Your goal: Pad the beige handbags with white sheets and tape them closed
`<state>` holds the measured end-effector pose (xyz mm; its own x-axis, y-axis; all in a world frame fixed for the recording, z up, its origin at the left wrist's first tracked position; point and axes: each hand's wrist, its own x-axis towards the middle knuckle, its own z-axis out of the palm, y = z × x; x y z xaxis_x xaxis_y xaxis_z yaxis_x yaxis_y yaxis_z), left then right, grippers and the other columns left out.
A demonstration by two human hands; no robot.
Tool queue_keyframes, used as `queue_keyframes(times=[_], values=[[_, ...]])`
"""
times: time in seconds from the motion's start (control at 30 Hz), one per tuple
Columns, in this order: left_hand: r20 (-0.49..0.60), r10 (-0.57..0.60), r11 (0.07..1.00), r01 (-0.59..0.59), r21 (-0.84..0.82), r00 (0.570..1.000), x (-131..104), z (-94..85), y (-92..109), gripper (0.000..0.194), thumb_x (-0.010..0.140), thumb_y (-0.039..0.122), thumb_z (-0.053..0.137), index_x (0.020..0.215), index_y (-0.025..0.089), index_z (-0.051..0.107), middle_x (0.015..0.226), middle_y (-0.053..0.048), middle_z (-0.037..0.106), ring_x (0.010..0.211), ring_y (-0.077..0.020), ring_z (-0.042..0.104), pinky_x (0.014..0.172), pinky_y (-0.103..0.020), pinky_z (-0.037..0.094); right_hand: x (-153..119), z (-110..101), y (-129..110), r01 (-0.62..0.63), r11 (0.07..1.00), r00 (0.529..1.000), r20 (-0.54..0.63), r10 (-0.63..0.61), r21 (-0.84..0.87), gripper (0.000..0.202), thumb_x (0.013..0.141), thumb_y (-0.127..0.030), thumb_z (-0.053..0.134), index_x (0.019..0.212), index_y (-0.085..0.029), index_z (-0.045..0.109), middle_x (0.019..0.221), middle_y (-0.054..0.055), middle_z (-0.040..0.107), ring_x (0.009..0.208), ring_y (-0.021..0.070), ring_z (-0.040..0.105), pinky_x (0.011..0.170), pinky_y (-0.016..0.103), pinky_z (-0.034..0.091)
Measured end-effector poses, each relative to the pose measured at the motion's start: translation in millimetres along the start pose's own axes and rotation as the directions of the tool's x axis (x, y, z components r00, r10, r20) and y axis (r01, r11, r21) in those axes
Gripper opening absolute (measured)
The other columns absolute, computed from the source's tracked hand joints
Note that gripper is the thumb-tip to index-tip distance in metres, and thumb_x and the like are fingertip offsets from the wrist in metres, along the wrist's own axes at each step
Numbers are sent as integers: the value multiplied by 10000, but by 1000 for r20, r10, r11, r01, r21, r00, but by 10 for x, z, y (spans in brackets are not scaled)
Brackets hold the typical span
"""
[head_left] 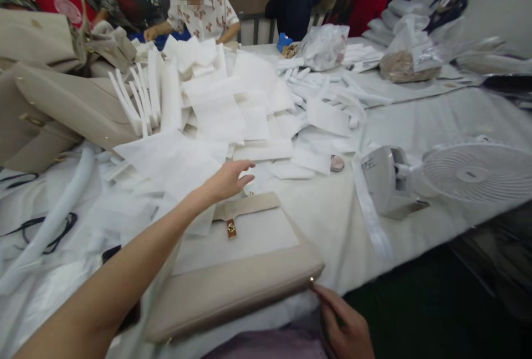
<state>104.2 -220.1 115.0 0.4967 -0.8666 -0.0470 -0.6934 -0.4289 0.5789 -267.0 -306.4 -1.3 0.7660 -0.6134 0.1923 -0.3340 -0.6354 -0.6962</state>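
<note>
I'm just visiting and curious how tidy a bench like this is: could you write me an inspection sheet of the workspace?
Surface: table with a pale, wrinkled covering.
Job's things: beige bag with a metal clasp; heaped white sheets behind it.
Clutter: more beige bags at left; white fan at right; filled plastic bag farther back.
Hands: left hand open, near the sheets; right hand at the beige bag's near right corner, grip unclear.
Cables: dark looped cord at left, type unclear; fan's power cord, nothing seen.
Surroundings: several people beyond the table, one in a patterned shirt.
</note>
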Motion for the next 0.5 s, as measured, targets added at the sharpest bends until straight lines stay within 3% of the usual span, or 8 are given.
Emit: queue_keyframes(times=[0.07, 0.1, 0.17, 0.2, 0.27, 0.33, 0.43, 0.5], values=[[-77, 60, 988, -70, -139, 995, -480, -163, 36, 378, 906, 396, 486, 1234, 213, 532, 1234, -45, 612, 1118, -204, 579, 985, -323, 449, -90, -68, 68, -171, 983, 985, 31, 169, 69, 350, 895, -422, 482, 1029, -175, 689, 892, 75, 731, 816, 209, 697, 729, 284, 581], [-145, 31, 979, -59, -197, 989, -750, -231, 17, 393, 888, 446, 503, 1203, 217, 558, 1211, -45, 626, 1095, -216, 594, 985, -340, 456, -111, -87, 86, -249, 964, 968, 32, 247, 89, 364, 871, -430, 512, 1048, -162, 685, 893, 79, 731, 807, 217, 698, 712, 285, 582], [-250, -157, 959, 87, -269, 956, -1321, -290, -90, 411, 857, 498, 533, 1162, 227, 585, 1183, -47, 642, 1084, -233, 601, 990, -372, 461, -128, -91, 79, -325, 940, 946, 34, 323, 101, 390, 834, -451, 548, 1045, -154, 687, 901, 86, 728, 791, 224, 695, 681, 285, 576], [-301, -272, 934, 175, -313, 914, -1605, -266, -169, 413, 850, 513, 536, 1150, 234, 590, 1176, -48, 644, 1091, -239, 599, 1004, -389, 452, -131, -78, 57, -324, 940, 946, 51, 321, 104, 393, 824, -457, 554, 1036, -155, 690, 903, 88, 727, 785, 224, 693, 676, 285, 571], [-327, -463, 835, 282, -472, 824, -2127, -95, -342, 460, 848, 547, 517, 1198, 249, 546, 1225, -64, 616, 1126, -252, 582, 1019, -427, 441, -143, -35, -6, -304, 946, 951, 88, 296, 111, 390, 822, -463, 546, 1025, -162, 688, 880, 82, 723, 754, 216, 685, 674, 287, 560], [-310, -563, 747, 311, -588, 766, -2535, 206, -477, 562, 830, 589, 511, 1285, 261, 463, 1303, -89, 563, 1197, -281, 535, 1052, -473, 402, -161, 22, -68, -294, 948, 953, 120, 280, 120, 385, 825, -471, 534, 1024, -173, 673, 826, 67, 715, 700, 200, 671, 653, 283, 546], [-260, -601, 684, 317, -657, 756, -2866, 694, -513, 765, 793, 652, 501, 1422, 277, 278, 1423, -125, 444, 1276, -314, 459, 1067, -497, 373, -177, 115, -124, -299, 946, 952, 112, 286, 125, 399, 797, -511, 550, 1019, -189, 632, 747, 31, 682, 603, 176, 625, 598, 277, 512], [-262, -583, 708, 323, -628, 769, -2928, 905, -439, 828, 783, 673, 485, 1455, 263, 231, 1461, -125, 393, 1323, -324, 393, 1080, -497, 348, -174, 177, -142, -312, 943, 949, 87, 303, 115, 422, 771, -548, 548, 1003, -201, 607, 707, 5, 653, 555, 164, 583, 573, 279, 482]])
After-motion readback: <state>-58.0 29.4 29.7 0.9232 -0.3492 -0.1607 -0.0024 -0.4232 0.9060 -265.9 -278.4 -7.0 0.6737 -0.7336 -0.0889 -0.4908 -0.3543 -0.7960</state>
